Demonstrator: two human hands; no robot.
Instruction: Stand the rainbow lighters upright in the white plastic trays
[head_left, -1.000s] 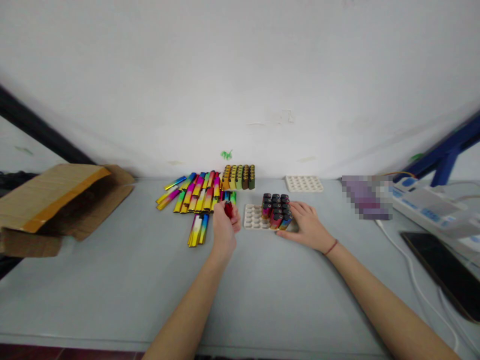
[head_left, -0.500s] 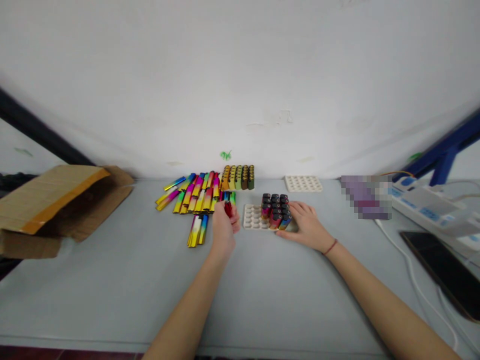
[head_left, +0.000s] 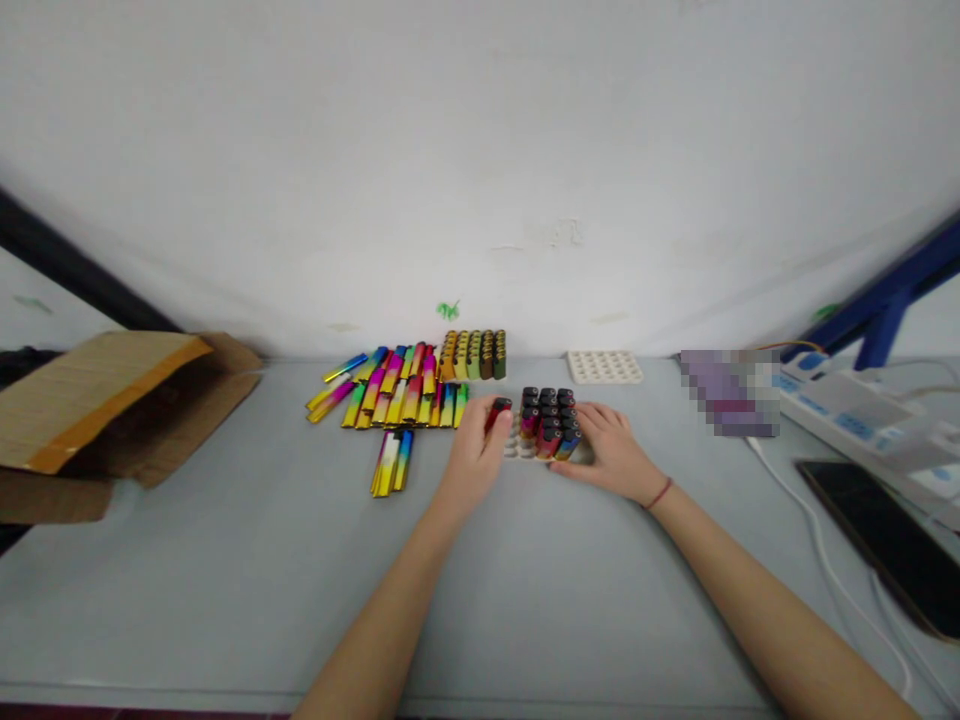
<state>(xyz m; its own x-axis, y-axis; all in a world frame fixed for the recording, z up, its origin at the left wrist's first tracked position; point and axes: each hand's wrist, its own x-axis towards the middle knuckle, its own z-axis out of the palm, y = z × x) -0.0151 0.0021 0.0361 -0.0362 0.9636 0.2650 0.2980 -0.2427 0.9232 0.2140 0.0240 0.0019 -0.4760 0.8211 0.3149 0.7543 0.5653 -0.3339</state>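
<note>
My left hand [head_left: 474,452] is closed around a red lighter [head_left: 499,407] with a black top, held over the left part of a white tray [head_left: 517,450] with round holes. Several black-topped lighters [head_left: 550,418] stand upright in the right part of that tray. Thumb in front and fingers behind, my right hand [head_left: 613,452] grips the tray's right end, close against the standing lighters. My left hand hides some of the holes. To the left lies a loose pile of shiny multicoloured lighters [head_left: 394,392], and a smaller bunch [head_left: 391,464] sits nearer me.
Gold and green lighters [head_left: 474,356] stand in rows by the wall. Another holed white tray [head_left: 604,367] lies at the back. On the left is an open cardboard box [head_left: 112,400]. A black phone [head_left: 885,540], white cables and a power strip [head_left: 847,415] occupy the right side.
My left hand has moved right with the red lighter, from beside the pile to over the tray's left part. My right hand keeps its place at the tray.
</note>
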